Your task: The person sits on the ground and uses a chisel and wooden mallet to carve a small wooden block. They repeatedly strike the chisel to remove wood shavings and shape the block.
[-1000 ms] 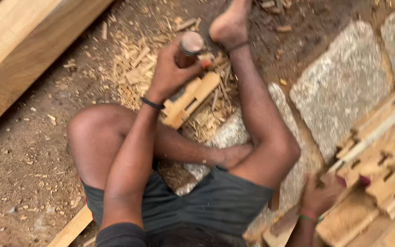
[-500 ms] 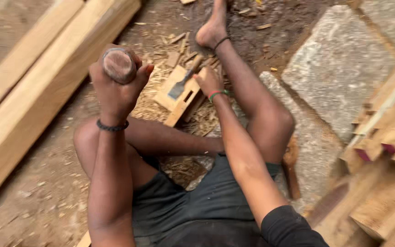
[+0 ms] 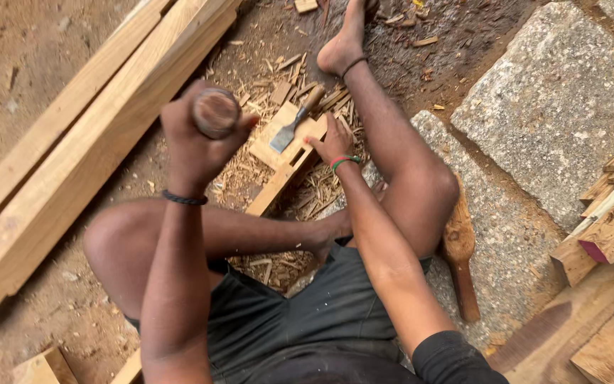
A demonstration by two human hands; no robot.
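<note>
Nearest the camera: person seated on the ground in dark grey shorts (image 3: 307, 320), knees bent, one leg folded under, the other stretched forward with the bare foot (image 3: 342, 50) at the top of the view.

Left hand (image 3: 197, 142), raised in front of the left knee, was closed in a full fist around a round-ended brown wooden mallet (image 3: 216, 112); only the mallet's butt end showed, the rest was hidden by the fist. A thin black band sat on that wrist.

Right hand (image 3: 335, 142), with a red-and-green band on the wrist, lay lower and farther out, fingers spread flat and pressing on a pale notched wooden block (image 3: 289, 153). It gripped nothing. The block lay on the ground between the legs, on a bed of pale wood shavings (image 3: 307, 199).

A flat steel chisel with wooden handle (image 3: 294, 121) rested on top of the block, just beside the right fingertips, blade toward the left.

To the right, a second brown wooden mallet (image 3: 460, 259) lay on a grey granite slab (image 3: 556, 114). Far left: long pale timber beams (image 3: 87, 142) lay diagonally on bare earth.
</note>
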